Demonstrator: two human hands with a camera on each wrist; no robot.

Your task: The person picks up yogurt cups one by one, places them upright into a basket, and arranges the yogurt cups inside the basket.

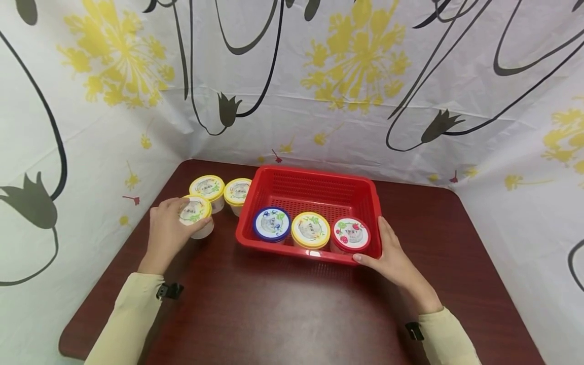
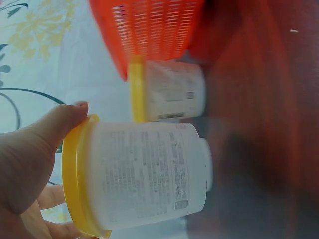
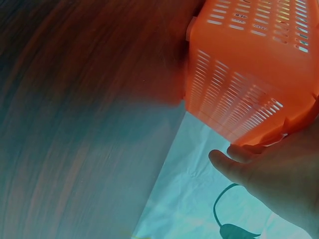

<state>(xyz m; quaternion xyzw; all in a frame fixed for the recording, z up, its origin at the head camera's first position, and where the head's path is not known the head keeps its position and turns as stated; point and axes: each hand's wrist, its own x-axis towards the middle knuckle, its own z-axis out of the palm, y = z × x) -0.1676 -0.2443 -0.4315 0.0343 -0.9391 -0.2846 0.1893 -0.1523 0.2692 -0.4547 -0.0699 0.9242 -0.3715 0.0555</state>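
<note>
My left hand [image 1: 166, 228] grips the yellow lid of a white tub [image 1: 203, 232] at the left. In the left wrist view the hand [image 2: 30, 169] has thumb and fingers around the lid of this tub [image 2: 144, 174], its printed side facing the camera. The red basket [image 1: 303, 251] holds a blue-lidded tub [image 1: 271, 223], a yellow-lidded one [image 1: 311, 230] and a red-lidded one [image 1: 351, 234] along its front. At its right front corner rests my right hand [image 1: 397, 263], fingers extended along the side and thumb by the front rim. The right wrist view shows this hand [image 3: 279, 172] against the basket [image 3: 254, 55].
Behind the held tub stand two more yellow-lidded tubs [image 1: 207, 187] [image 1: 238, 192], the right one beside the basket's left wall. The dark red-brown table [image 1: 274, 314] is bordered at the back and sides by a white patterned cloth [image 1: 292, 91].
</note>
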